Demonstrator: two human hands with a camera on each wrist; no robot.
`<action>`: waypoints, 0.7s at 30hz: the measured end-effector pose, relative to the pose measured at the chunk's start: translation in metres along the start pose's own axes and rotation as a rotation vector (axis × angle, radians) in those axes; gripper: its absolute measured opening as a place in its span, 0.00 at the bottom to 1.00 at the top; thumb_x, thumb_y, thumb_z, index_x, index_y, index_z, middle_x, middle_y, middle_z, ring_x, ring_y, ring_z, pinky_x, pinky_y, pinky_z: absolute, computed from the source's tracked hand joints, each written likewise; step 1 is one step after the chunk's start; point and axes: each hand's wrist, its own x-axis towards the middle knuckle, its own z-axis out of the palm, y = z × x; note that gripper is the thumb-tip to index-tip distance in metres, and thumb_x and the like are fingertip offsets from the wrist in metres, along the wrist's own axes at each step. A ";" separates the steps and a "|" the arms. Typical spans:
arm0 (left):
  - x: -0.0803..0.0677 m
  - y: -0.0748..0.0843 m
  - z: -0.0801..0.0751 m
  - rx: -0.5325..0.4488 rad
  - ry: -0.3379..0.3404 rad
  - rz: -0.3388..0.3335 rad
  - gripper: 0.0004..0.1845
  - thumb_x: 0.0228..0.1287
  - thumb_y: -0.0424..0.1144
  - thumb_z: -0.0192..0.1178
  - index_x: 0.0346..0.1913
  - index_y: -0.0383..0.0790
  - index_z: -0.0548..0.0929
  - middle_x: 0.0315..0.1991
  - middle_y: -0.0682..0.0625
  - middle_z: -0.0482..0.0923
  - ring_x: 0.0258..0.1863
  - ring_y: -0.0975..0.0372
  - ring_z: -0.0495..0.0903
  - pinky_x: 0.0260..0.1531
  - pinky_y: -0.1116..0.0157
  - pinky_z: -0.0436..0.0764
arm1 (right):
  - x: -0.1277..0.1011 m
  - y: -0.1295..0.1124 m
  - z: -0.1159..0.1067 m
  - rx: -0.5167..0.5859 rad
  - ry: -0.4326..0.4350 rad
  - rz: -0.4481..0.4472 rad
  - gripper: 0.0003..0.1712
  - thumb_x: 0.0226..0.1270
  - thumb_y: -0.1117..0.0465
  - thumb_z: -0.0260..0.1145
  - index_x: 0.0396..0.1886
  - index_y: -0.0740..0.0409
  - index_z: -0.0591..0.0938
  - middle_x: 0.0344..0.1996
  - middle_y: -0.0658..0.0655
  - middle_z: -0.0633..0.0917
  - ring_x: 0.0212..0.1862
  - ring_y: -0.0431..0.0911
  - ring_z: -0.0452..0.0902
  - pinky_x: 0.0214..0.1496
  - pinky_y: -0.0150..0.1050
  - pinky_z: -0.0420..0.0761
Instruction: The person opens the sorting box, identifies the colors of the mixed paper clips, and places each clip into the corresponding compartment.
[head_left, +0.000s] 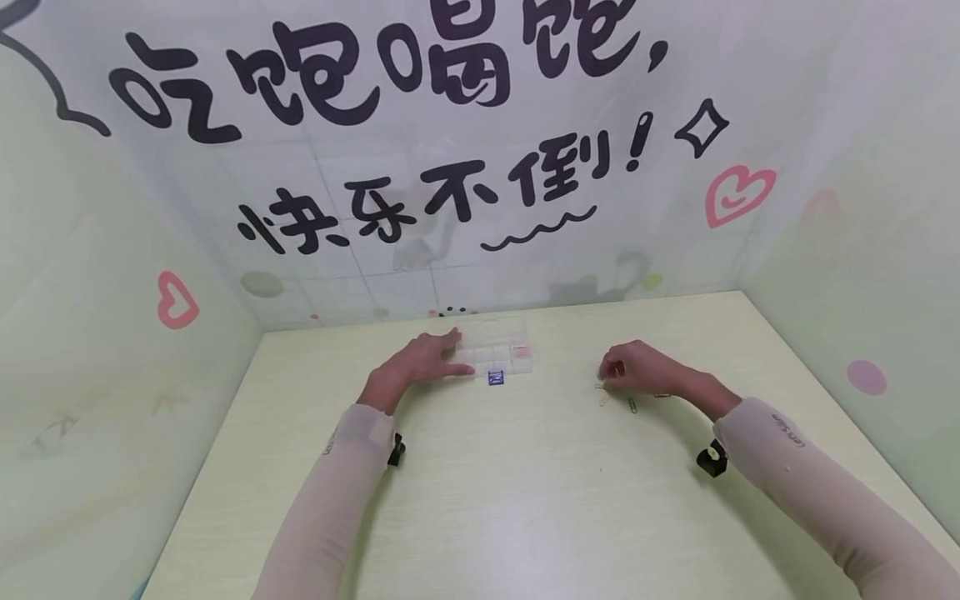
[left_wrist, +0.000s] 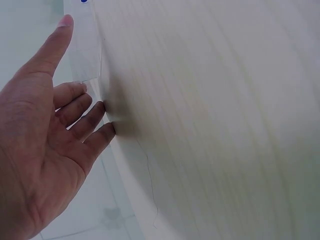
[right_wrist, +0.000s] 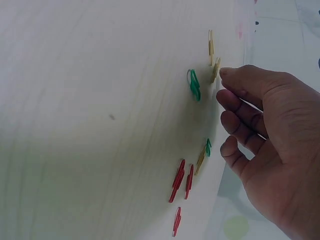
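Observation:
A clear plastic compartment box (head_left: pixel 491 331) lies near the back of the table with its lid folded back. My left hand (head_left: pixel 420 358) rests against its left end, thumb straight along the near edge and an index fingertip at the corner (left_wrist: pixel 82 77). To the right, my right hand (head_left: pixel 637 367) hovers low over loose paper clips. Its thumb tip is right beside a gold paper clip (right_wrist: pixel 216 70), with a gap between thumb and index finger. Another gold paper clip (right_wrist: pixel 211 47) and a green paper clip (right_wrist: pixel 194 85) lie close by.
Several red paper clips (right_wrist: pixel 176 181) lie nearer the wrist, with a small green paper clip (right_wrist: pixel 208 147) and a gold paper clip (right_wrist: pixel 200 161). A blue piece (head_left: pixel 496 377) is at the box's front edge; something pink (head_left: pixel 521 352) shows in a right compartment. A printed curtain (head_left: pixel 405 275) backs the table.

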 end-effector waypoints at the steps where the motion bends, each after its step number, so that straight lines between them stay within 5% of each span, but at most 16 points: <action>1: 0.000 0.000 0.000 0.001 0.000 -0.002 0.54 0.68 0.65 0.67 0.85 0.39 0.56 0.80 0.42 0.64 0.80 0.48 0.62 0.78 0.49 0.64 | -0.001 0.000 0.001 0.007 0.000 0.005 0.03 0.67 0.68 0.76 0.38 0.61 0.89 0.30 0.46 0.86 0.33 0.37 0.75 0.37 0.34 0.78; 21: 0.000 -0.001 0.001 0.002 0.002 -0.003 0.54 0.68 0.67 0.66 0.85 0.40 0.56 0.80 0.41 0.64 0.80 0.49 0.64 0.77 0.49 0.66 | 0.003 0.006 0.007 0.042 -0.031 -0.018 0.03 0.68 0.70 0.74 0.36 0.59 0.88 0.33 0.47 0.87 0.37 0.38 0.80 0.43 0.35 0.83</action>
